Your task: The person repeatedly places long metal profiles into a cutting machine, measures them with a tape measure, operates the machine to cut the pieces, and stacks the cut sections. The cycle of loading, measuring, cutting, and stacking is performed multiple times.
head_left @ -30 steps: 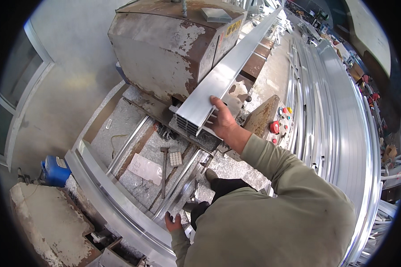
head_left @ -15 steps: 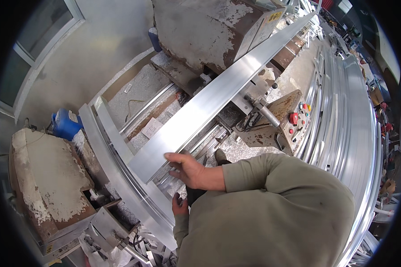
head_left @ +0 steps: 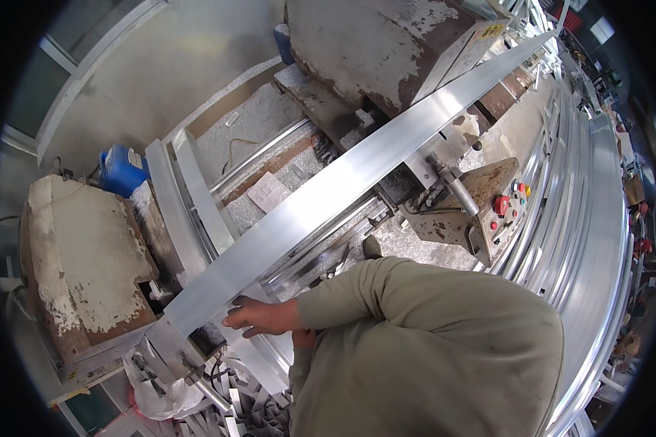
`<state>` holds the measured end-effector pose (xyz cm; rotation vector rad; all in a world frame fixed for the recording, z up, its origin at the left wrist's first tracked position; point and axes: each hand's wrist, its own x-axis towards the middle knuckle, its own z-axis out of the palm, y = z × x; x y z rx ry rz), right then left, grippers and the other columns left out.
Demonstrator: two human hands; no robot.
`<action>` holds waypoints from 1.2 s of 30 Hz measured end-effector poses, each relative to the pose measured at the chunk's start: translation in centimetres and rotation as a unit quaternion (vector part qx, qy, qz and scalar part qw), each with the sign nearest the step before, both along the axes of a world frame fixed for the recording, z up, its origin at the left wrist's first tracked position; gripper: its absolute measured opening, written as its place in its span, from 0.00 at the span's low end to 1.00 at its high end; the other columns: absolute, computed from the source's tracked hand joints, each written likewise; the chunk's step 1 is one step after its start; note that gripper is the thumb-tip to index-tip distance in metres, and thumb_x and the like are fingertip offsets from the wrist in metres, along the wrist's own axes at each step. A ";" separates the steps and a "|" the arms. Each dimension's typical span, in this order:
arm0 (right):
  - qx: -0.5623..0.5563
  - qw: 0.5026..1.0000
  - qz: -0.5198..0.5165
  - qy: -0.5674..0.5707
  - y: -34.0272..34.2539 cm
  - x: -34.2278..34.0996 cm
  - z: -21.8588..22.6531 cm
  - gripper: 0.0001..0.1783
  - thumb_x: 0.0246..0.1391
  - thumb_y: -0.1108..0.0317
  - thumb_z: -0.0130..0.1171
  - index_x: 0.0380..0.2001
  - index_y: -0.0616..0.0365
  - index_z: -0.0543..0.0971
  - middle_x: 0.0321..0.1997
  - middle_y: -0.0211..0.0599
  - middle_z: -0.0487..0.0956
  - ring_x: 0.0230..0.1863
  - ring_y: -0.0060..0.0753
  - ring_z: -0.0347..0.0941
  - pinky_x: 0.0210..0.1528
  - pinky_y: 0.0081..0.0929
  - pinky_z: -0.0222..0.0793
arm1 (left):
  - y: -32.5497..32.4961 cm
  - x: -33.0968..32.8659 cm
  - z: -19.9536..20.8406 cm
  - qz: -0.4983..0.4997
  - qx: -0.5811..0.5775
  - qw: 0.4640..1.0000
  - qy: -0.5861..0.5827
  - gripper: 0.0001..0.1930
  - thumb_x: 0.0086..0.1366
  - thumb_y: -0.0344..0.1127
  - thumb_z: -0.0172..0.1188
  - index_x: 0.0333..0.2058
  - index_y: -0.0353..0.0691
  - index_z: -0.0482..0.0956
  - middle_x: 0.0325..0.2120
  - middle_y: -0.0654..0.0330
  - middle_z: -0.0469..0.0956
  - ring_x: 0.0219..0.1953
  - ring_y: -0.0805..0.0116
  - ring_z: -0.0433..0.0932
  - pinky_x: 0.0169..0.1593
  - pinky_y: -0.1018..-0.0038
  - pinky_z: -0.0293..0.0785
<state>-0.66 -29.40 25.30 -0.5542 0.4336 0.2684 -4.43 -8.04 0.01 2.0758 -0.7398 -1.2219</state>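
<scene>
A long, flat aluminium profile [head_left: 328, 186] lies diagonally across the machine, from the left saw head to the far upper right. My right hand [head_left: 261, 317] is at its near edge, close to the left end. The fingers are spread, and none is wrapped round the metal; whether they touch the edge I cannot tell. Behind the right wrist, only a small part of my left hand [head_left: 304, 339] shows, its fingers hidden. Under the profile's left part run pale metal rails [head_left: 178, 211].
Peeling machine housings stand at left [head_left: 87, 255] and top [head_left: 364, 51]. A control box [head_left: 481, 207] with coloured buttons is right of the profile. Long stacked profiles [head_left: 583, 211] fill the right side. A blue jug [head_left: 122, 170] sits at left; metal offcuts [head_left: 251, 411] lie below.
The profile has slid down-left, its end now at the left saw head. My right hand has moved left along with it and its fingers have loosened from the edge. The view has shifted slightly.
</scene>
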 end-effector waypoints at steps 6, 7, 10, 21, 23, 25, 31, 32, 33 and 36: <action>-0.024 0.988 -0.126 0.080 -14.0 -15.4 -5.2 0.53 0.65 0.55 0.74 0.83 0.55 0.56 0.83 0.48 0.66 0.81 0.52 0.64 0.79 0.60 0.63 | -7.5 -0.5 14.2 0.197 -0.143 0.963 0.112 0.48 0.73 0.45 0.72 0.81 0.34 0.55 0.74 0.42 0.70 0.73 0.46 0.74 0.69 0.55 0.76; -0.050 0.975 -0.194 0.100 -16.2 -18.9 -3.5 0.52 0.67 0.50 0.71 0.84 0.54 0.55 0.83 0.46 0.65 0.82 0.54 0.63 0.80 0.64 0.61 | -9.0 -0.2 16.0 0.249 -0.187 0.937 0.154 0.46 0.76 0.43 0.69 0.82 0.34 0.51 0.76 0.37 0.64 0.74 0.46 0.71 0.73 0.55 0.74; -0.041 0.925 -0.371 0.072 -22.9 -28.2 -3.0 0.53 0.68 0.29 0.60 0.83 0.50 0.60 0.87 0.49 0.58 0.85 0.56 0.56 0.79 0.70 0.56 | -12.8 1.0 19.4 0.458 -0.255 0.797 0.302 0.50 0.77 0.56 0.67 0.83 0.38 0.50 0.79 0.45 0.61 0.77 0.47 0.67 0.75 0.54 0.68; -0.085 0.860 -0.492 0.105 -31.6 -25.7 0.1 0.47 0.62 0.33 0.69 0.74 0.50 0.73 0.78 0.46 0.72 0.80 0.54 0.63 0.78 0.71 0.56 | -25.4 4.4 24.6 0.664 -0.397 0.545 0.323 0.64 0.65 0.60 0.77 0.81 0.38 0.39 0.78 0.50 0.57 0.80 0.53 0.56 0.82 0.46 0.47; -0.111 0.839 -0.523 0.099 -31.1 -24.5 0.2 0.43 0.63 0.38 0.67 0.73 0.52 0.74 0.75 0.47 0.74 0.77 0.56 0.67 0.77 0.68 0.60 | -26.1 4.5 23.8 0.672 -0.417 0.528 0.309 0.72 0.64 0.56 0.80 0.80 0.32 0.26 0.80 0.45 0.54 0.81 0.53 0.53 0.83 0.52 0.47; -0.118 0.820 -0.550 0.103 -30.4 -23.6 0.6 0.41 0.63 0.40 0.67 0.71 0.54 0.75 0.73 0.48 0.77 0.75 0.57 0.70 0.77 0.65 0.64 | -26.2 4.5 23.6 0.670 -0.430 0.524 0.302 0.76 0.63 0.54 0.81 0.80 0.29 0.21 0.80 0.43 0.51 0.81 0.53 0.52 0.83 0.54 0.47; -0.011 0.865 -0.502 0.002 -30.2 -24.2 1.2 0.43 0.62 0.44 0.70 0.72 0.59 0.74 0.74 0.52 0.76 0.75 0.60 0.71 0.77 0.64 0.66 | -24.2 5.0 26.7 0.657 -0.451 0.536 0.280 0.63 0.65 0.50 0.79 0.79 0.28 0.40 0.75 0.44 0.62 0.77 0.52 0.61 0.80 0.52 0.57; 0.046 0.867 -0.495 -0.020 -29.8 -23.9 1.7 0.45 0.61 0.45 0.71 0.73 0.59 0.72 0.75 0.53 0.75 0.76 0.61 0.70 0.78 0.65 0.65 | -23.4 5.5 28.0 0.657 -0.461 0.531 0.272 0.53 0.67 0.50 0.78 0.75 0.31 0.51 0.70 0.48 0.68 0.72 0.53 0.67 0.76 0.52 0.64; 0.038 0.874 -0.482 -0.035 -29.6 -23.9 1.1 0.46 0.61 0.45 0.72 0.74 0.60 0.71 0.76 0.53 0.74 0.76 0.61 0.70 0.78 0.66 0.65 | -22.4 6.4 29.7 0.657 -0.472 0.526 0.263 0.43 0.69 0.49 0.76 0.71 0.35 0.61 0.64 0.51 0.74 0.67 0.54 0.73 0.71 0.53 0.70; -0.064 0.880 -0.470 0.026 -24.2 -20.3 4.7 0.47 0.59 0.43 0.75 0.73 0.59 0.71 0.74 0.50 0.75 0.73 0.58 0.71 0.75 0.63 0.67 | -19.2 9.6 32.6 0.660 -0.528 0.496 0.200 0.30 0.72 0.47 0.73 0.66 0.41 0.74 0.55 0.55 0.82 0.57 0.56 0.82 0.60 0.52 0.83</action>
